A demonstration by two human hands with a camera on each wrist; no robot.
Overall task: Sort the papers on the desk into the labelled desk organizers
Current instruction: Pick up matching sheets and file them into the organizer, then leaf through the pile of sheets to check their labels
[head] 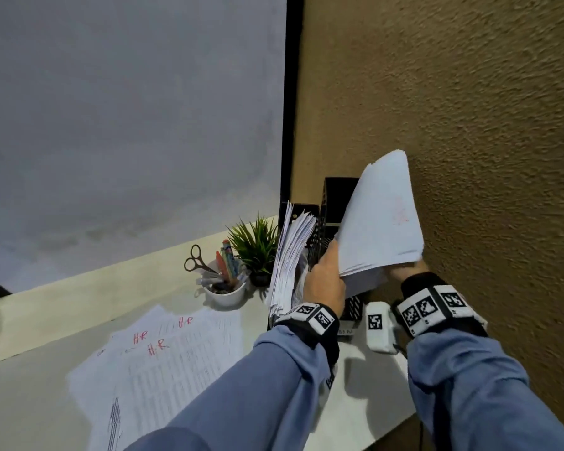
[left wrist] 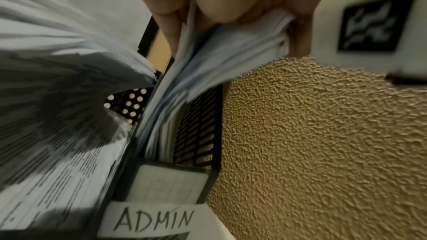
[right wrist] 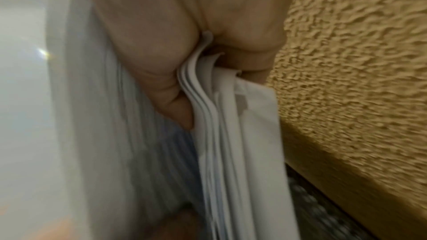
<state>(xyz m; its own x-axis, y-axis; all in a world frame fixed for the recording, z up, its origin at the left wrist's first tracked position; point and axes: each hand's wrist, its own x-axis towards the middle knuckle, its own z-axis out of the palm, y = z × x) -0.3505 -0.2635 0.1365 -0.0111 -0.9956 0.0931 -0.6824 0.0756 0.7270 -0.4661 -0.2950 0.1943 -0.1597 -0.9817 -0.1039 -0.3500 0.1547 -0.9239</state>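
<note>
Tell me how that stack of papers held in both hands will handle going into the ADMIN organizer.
Stack of papers: probably floppy; it bends where the left hand grips. Sheets look loose and uneven, so some may slip or snag.

an office desk (head: 39,402) — labelled paper organizers (head: 334,203), scissors (head: 196,260), pen cup (head: 225,296).

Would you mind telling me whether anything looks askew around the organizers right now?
Yes: the paper stack in the organizer left of the ADMIN organizer leans and fans out, edges uneven. HR sheets lie loosely overlapped on the desk.
</note>
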